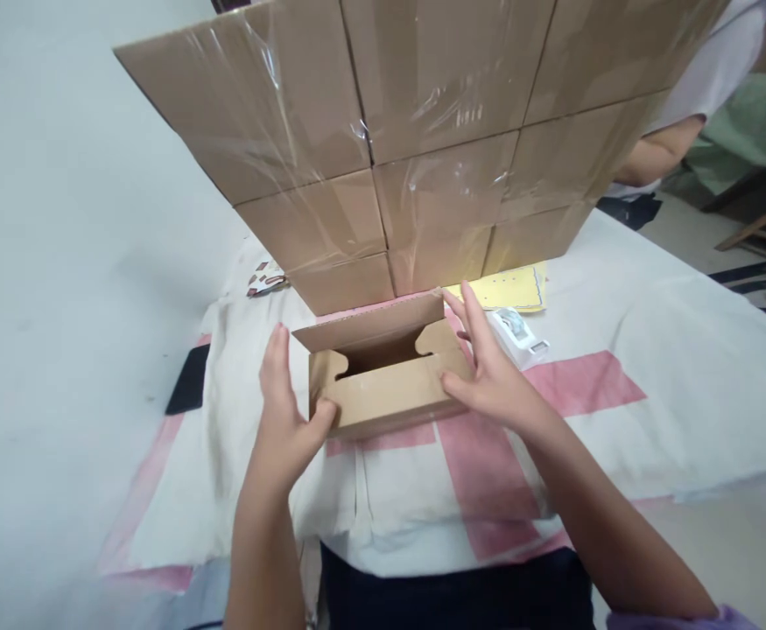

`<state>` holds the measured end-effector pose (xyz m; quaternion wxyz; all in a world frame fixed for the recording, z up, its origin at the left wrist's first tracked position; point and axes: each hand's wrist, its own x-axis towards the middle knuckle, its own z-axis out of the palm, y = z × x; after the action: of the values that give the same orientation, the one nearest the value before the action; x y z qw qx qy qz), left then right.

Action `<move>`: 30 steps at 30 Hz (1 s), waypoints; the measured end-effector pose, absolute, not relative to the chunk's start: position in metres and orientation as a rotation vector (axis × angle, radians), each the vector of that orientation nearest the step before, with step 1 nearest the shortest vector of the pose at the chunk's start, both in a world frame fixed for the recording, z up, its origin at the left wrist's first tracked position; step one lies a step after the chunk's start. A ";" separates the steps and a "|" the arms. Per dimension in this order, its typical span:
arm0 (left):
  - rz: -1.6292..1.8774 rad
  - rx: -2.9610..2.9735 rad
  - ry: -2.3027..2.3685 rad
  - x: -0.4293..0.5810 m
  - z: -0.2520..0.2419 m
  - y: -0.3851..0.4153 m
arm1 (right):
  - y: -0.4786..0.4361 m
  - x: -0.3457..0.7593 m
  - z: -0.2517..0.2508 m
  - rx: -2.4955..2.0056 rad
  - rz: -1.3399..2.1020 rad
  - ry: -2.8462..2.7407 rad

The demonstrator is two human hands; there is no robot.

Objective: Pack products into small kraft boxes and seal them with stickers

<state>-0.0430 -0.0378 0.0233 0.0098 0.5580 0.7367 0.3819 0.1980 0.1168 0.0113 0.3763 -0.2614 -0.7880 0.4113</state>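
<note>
A small brown cardboard box [386, 398] lies in front of me with its top open. Its long lid flap [375, 322] stands raised at the back, and two notched side flaps fold inward over the dark inside. My left hand [291, 420] is beside the left end, thumb against the front left corner, fingers stretched upward with a gap to the box. At the other end, my right hand [488, 363] has its thumb on the front right corner and fingers at the right side and lid edge, the index finger raised. Some right fingers are partly hidden.
Stacked taped cartons [448, 184] form a wall just behind the box. Right of it are a white tape dispenser [519, 337] and a yellow sheet [510, 289]. A dark flat object [189, 381] lies left on the cloth-covered table [685, 385]. Another person's arm [662, 153] shows behind the cartons.
</note>
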 end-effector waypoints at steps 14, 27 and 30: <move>0.625 2.350 2.463 0.009 0.019 -0.028 | 0.166 0.295 -0.028 -1.364 0.817 -1.703; 0.655 2.325 2.529 0.013 0.010 -0.038 | 0.229 0.295 -0.011 -1.782 1.582 -1.654; 0.684 2.307 2.517 0.013 0.010 -0.038 | 0.227 0.295 -0.012 -1.740 1.679 -1.545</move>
<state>0.0132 -0.0377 0.0095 -0.1693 0.6530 0.7124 0.1937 0.2951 0.2272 -0.0123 0.1355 -0.6008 -0.5334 0.5798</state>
